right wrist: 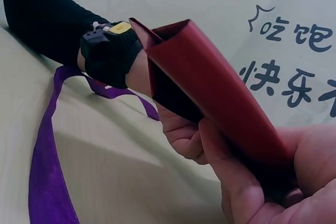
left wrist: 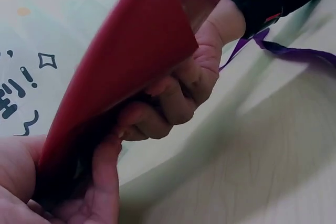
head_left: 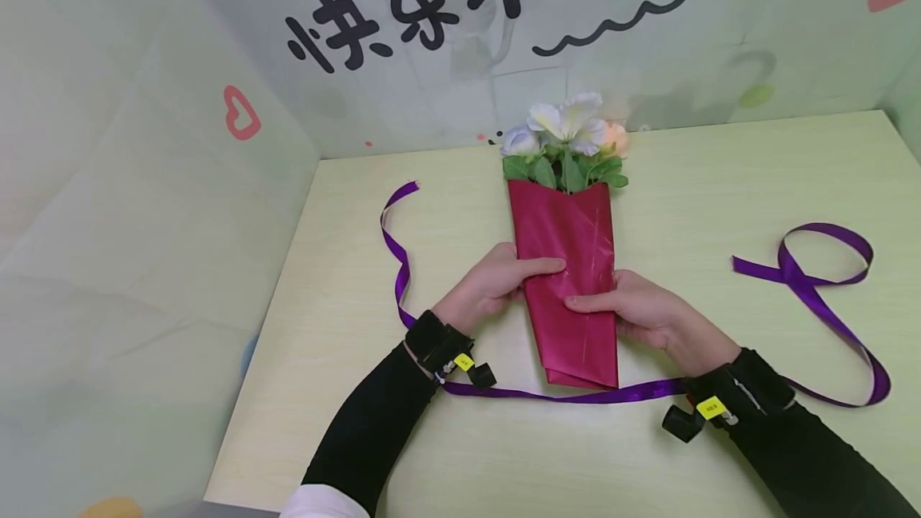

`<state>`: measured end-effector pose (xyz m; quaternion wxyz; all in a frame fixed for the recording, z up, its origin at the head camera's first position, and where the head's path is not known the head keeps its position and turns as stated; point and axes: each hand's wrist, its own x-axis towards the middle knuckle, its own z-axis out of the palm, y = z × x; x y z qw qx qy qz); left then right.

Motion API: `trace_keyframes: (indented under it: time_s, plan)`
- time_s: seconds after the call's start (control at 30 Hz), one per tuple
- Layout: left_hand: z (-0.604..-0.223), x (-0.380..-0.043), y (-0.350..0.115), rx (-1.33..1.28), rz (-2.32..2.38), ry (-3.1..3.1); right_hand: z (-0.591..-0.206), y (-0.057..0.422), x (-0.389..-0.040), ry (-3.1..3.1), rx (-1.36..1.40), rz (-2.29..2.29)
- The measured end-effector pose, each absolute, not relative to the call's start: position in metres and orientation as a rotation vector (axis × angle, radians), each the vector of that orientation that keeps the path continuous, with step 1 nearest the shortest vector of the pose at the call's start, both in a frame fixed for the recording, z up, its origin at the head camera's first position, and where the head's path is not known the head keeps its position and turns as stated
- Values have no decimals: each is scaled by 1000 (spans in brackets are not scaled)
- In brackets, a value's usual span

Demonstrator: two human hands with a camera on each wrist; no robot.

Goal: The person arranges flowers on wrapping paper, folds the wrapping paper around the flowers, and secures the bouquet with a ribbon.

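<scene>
A bouquet of artificial-looking flowers (head_left: 568,122), white, lilac and peach with green leaves, pokes out of a dark red paper wrap (head_left: 568,230). Both hands hold this wrap above the table. My left hand (head_left: 496,282) grips its left side, thumb across the front and fingers behind. Lower on the right edge, my right hand (head_left: 640,306) grips it the same way. Both wrist views show fingers curled beneath the red wrap (left wrist: 126,51), whose lower end is folded and open (right wrist: 210,72). The stems are hidden inside.
A long purple ribbon (head_left: 568,398) runs across the pale table (head_left: 345,422) below the bouquet. Its left end curves up beside my left hand, and its right end loops (head_left: 827,278) at the right. A printed backdrop (head_left: 432,102) stands behind the table.
</scene>
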<state>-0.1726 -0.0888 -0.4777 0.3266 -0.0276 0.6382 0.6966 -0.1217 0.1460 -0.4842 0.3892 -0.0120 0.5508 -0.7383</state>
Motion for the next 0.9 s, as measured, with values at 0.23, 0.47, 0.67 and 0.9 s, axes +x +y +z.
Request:
trace_keyframes:
  time_s: [0.23,0.47,0.67,0.9]
  plan:
    - [-480,-170,-86,-140,1872,1676,-480,148,-122,1451,-60,-1818]
    - [-477,-169,-84,-152,1891,1686,-467,177,-129,1669,-283,-1550]
    - [-477,-169,-82,-144,1893,1728,-452,211,-120,1894,-532,-1260]
    - [-474,-169,-83,-135,1929,1702,-460,209,-86,2275,-641,-897]
